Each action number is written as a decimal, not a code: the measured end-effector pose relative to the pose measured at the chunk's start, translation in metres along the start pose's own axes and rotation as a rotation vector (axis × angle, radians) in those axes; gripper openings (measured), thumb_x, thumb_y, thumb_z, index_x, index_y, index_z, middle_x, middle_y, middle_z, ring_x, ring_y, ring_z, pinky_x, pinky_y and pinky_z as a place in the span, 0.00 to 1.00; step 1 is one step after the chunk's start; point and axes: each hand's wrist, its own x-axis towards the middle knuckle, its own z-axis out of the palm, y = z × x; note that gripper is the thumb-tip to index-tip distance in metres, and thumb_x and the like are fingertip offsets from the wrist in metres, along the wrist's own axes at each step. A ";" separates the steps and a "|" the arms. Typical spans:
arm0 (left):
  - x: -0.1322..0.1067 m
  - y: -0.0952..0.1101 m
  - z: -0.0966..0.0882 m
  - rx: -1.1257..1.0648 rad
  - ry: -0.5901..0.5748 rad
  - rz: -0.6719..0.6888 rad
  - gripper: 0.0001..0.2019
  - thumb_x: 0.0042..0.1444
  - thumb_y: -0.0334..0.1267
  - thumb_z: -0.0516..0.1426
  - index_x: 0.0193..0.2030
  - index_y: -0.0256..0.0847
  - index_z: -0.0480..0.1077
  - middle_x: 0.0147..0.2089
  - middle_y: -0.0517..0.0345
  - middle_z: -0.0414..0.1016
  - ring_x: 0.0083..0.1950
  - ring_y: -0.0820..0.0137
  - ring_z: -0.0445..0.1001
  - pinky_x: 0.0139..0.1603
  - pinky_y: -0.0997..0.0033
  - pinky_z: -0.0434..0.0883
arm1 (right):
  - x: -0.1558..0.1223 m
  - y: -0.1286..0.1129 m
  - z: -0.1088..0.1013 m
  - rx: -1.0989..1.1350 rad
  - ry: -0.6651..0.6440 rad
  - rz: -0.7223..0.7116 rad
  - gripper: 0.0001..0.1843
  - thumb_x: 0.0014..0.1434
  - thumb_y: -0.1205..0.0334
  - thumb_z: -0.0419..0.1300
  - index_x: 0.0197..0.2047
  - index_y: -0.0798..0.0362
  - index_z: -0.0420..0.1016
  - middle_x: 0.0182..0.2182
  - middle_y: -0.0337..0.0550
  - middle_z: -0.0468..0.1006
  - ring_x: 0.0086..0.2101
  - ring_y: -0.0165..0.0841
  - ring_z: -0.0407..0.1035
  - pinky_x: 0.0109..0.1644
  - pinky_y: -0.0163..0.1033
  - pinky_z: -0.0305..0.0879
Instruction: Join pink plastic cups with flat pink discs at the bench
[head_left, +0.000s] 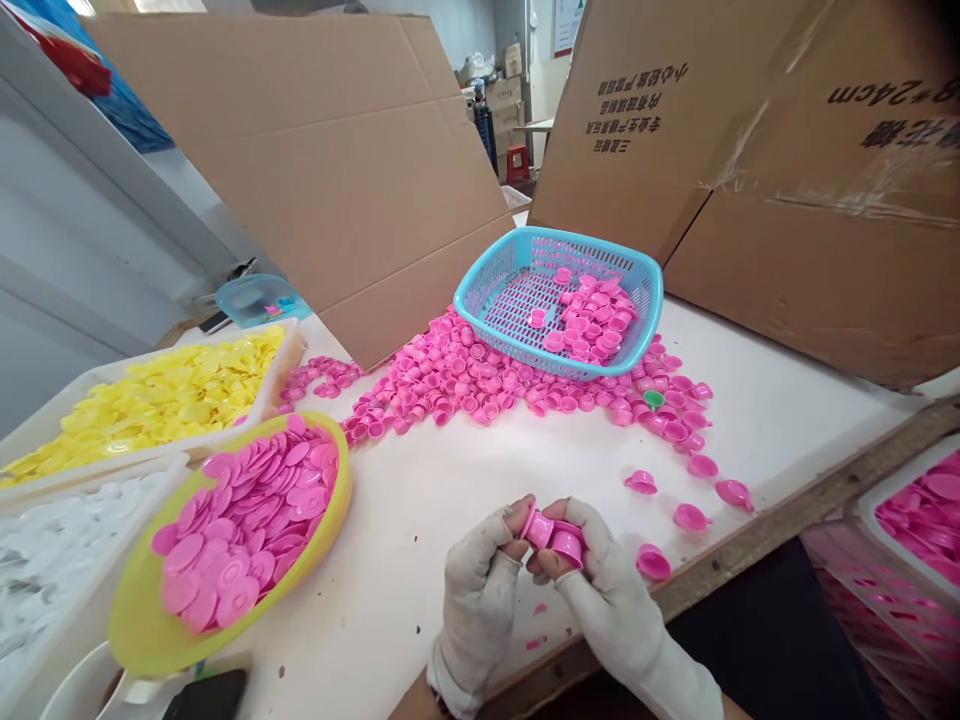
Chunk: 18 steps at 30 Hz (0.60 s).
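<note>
My left hand (pixel 480 590), in a white glove with bare fingertips, pinches a small pink plastic cup (pixel 535 527) by its rim. Close against it, my right hand (pixel 600 580), gloved the same way, has its fingers closed round more small pink cups (pixel 568 545). The two hands meet just above the front edge of the white table (pixel 405 530). Fingers hide part of the pieces, so whether they are joined I cannot tell. Several loose pink cups (pixel 691 517) lie to the right of my right hand.
A blue basket (pixel 480 335) with pink cups stands on a heap of pink cups (pixel 450 365). At left are a yellow bowl (pixel 341 490) of pink discs, a tray of yellow pieces (pixel 172 390) and a phone (pixel 206 695). Cardboard sheets (pixel 322 170) stand behind.
</note>
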 end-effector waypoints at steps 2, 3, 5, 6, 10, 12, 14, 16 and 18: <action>-0.001 0.000 0.000 -0.032 -0.021 -0.009 0.12 0.58 0.33 0.54 0.48 0.44 0.74 0.50 0.53 0.76 0.52 0.65 0.74 0.55 0.66 0.71 | 0.000 0.002 -0.001 -0.070 0.025 -0.048 0.12 0.62 0.62 0.52 0.50 0.48 0.61 0.36 0.40 0.73 0.31 0.30 0.72 0.37 0.36 0.70; -0.002 0.000 0.001 -0.051 -0.035 -0.013 0.12 0.58 0.34 0.55 0.48 0.44 0.73 0.51 0.52 0.75 0.53 0.64 0.73 0.55 0.65 0.71 | 0.000 0.002 -0.001 -0.119 0.044 -0.081 0.13 0.62 0.63 0.52 0.50 0.47 0.62 0.37 0.41 0.73 0.33 0.32 0.72 0.38 0.36 0.70; -0.003 0.000 0.002 -0.068 -0.055 -0.025 0.15 0.55 0.37 0.58 0.50 0.42 0.72 0.53 0.49 0.73 0.54 0.62 0.72 0.55 0.63 0.70 | 0.000 0.003 -0.002 -0.208 0.071 -0.160 0.15 0.60 0.66 0.53 0.51 0.46 0.63 0.40 0.43 0.74 0.36 0.35 0.73 0.40 0.38 0.70; -0.003 0.001 0.003 -0.065 -0.053 -0.035 0.17 0.53 0.38 0.60 0.50 0.41 0.71 0.53 0.48 0.72 0.53 0.61 0.72 0.54 0.63 0.70 | -0.001 0.004 -0.002 -0.239 0.074 -0.195 0.16 0.59 0.67 0.54 0.51 0.45 0.64 0.41 0.44 0.75 0.38 0.36 0.72 0.42 0.38 0.70; -0.001 0.008 0.003 -0.052 -0.038 -0.104 0.14 0.52 0.39 0.61 0.46 0.39 0.71 0.46 0.50 0.73 0.47 0.64 0.73 0.50 0.66 0.70 | -0.001 0.004 -0.004 -0.271 0.033 -0.245 0.21 0.59 0.68 0.53 0.55 0.44 0.64 0.46 0.45 0.75 0.45 0.39 0.71 0.48 0.41 0.69; 0.002 0.011 0.002 -0.070 -0.064 -0.154 0.11 0.56 0.39 0.57 0.44 0.38 0.71 0.43 0.51 0.74 0.44 0.65 0.73 0.47 0.67 0.70 | 0.000 0.004 -0.006 -0.266 -0.016 -0.204 0.24 0.59 0.68 0.53 0.58 0.44 0.61 0.50 0.45 0.74 0.49 0.39 0.69 0.51 0.42 0.68; 0.005 0.013 0.000 -0.069 -0.103 -0.205 0.10 0.58 0.39 0.56 0.43 0.38 0.71 0.40 0.53 0.75 0.41 0.67 0.73 0.44 0.69 0.70 | 0.003 0.003 -0.008 -0.259 -0.074 -0.113 0.23 0.59 0.67 0.53 0.58 0.46 0.61 0.48 0.46 0.74 0.46 0.38 0.71 0.48 0.41 0.68; 0.008 0.012 -0.002 -0.040 -0.149 -0.238 0.08 0.58 0.40 0.56 0.40 0.38 0.71 0.36 0.55 0.75 0.37 0.69 0.72 0.40 0.72 0.69 | 0.007 0.002 -0.010 -0.278 -0.128 -0.005 0.20 0.59 0.66 0.53 0.55 0.48 0.63 0.41 0.45 0.77 0.40 0.37 0.72 0.42 0.40 0.69; 0.010 0.008 -0.004 -0.034 -0.181 -0.279 0.09 0.57 0.41 0.56 0.36 0.37 0.71 0.33 0.56 0.75 0.35 0.70 0.71 0.37 0.73 0.68 | 0.011 0.000 -0.010 -0.304 -0.175 0.056 0.19 0.57 0.67 0.53 0.52 0.48 0.65 0.35 0.42 0.77 0.35 0.36 0.72 0.37 0.38 0.67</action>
